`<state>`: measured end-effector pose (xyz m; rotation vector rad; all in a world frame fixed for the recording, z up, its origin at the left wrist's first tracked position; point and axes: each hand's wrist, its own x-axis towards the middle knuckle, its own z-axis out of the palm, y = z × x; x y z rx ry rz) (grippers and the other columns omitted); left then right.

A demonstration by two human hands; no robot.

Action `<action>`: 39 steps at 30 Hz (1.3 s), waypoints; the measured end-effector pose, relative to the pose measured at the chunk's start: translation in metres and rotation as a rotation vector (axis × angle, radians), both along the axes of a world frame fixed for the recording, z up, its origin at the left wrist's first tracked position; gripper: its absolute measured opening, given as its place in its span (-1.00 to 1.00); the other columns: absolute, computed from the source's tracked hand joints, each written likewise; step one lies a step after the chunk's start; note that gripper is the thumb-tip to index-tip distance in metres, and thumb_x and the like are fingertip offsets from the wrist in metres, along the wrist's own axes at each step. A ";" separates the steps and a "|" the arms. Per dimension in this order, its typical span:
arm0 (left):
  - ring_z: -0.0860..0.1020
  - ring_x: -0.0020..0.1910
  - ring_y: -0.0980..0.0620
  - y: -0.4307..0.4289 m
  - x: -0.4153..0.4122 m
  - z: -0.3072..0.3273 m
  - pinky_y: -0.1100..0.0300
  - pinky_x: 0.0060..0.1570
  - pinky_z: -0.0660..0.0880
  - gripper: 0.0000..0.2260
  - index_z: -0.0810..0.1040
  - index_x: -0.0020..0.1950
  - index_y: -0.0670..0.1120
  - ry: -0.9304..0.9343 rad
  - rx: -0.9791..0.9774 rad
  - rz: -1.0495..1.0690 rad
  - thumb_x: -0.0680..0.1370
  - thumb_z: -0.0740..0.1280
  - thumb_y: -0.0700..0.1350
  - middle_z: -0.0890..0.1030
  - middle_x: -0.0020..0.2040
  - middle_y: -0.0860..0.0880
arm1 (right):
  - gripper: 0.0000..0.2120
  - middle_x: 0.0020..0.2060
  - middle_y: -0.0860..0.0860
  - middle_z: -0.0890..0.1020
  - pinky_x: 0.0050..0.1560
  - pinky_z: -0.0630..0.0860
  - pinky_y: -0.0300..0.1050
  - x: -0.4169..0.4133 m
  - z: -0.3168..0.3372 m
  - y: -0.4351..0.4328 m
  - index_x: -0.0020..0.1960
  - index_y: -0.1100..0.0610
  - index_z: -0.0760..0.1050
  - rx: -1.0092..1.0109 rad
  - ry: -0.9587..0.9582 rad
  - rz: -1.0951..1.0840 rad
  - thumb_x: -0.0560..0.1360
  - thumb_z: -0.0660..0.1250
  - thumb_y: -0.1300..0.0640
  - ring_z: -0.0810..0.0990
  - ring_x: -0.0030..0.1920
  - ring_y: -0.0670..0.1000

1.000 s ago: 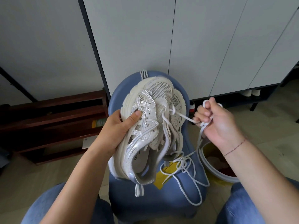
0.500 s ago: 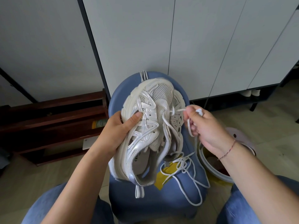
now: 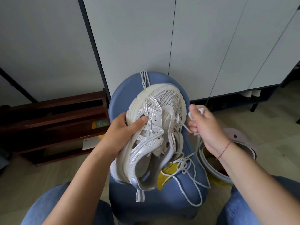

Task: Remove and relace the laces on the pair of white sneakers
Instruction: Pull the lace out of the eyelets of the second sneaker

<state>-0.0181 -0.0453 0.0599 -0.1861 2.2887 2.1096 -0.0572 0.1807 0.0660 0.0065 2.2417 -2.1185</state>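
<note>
At far left, a dark wooden rack [image 3: 48, 120] stands on the floor against a pale wall panel [image 3: 40, 46]. A black frame post [image 3: 93, 46] runs diagonally between that panel and a row of white cabinet doors [image 3: 203, 46], which fills the upper centre and right. The cabinet is raised, with a dark gap beneath it. The floor [image 3: 276, 120] is light beige tile. The person's knees in blue jeans [image 3: 53, 207] frame the bottom edge. The left hand [image 3: 119, 135] grips the white sneaker [image 3: 162, 111] from the sole side, fingers wrapped behind and thumb pressed across the upper. The sneaker is held above a blue stool [image 3: 162, 202], tilted on its side, toe pointing away and heel opening toward the person. A second lace [image 3: 144, 78] hangs over the far rim of the stool, just beyond the toe. A yellow sheet [image 3: 164, 177] lies on the stool seat, partly under the sneaker. The lace [image 3: 188, 168] is threaded through the eyelets nearest the toe; its slack lies in loose loops on the seat and hangs over the stool's right edge. The right hand [image 3: 207, 129] is just beside the sneaker's right edge, fingers curled and pinching this lace. A thin red bracelet [image 3: 224, 148] circles that wrist. A white bucket [image 3: 220, 177] stands on the floor right of the stool, partly hidden by the forearm.
</note>
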 end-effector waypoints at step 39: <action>0.68 0.09 -0.04 -0.024 -0.050 -0.070 0.12 0.05 0.61 -0.65 0.57 0.31 -0.10 -0.099 0.378 0.197 0.58 0.33 0.02 0.70 0.13 -0.10 | -0.76 0.00 0.06 0.35 -0.46 0.12 -0.29 0.006 -0.037 -0.043 0.18 -0.06 0.49 -0.106 -0.229 0.433 0.63 0.13 0.16 0.17 -0.56 -0.16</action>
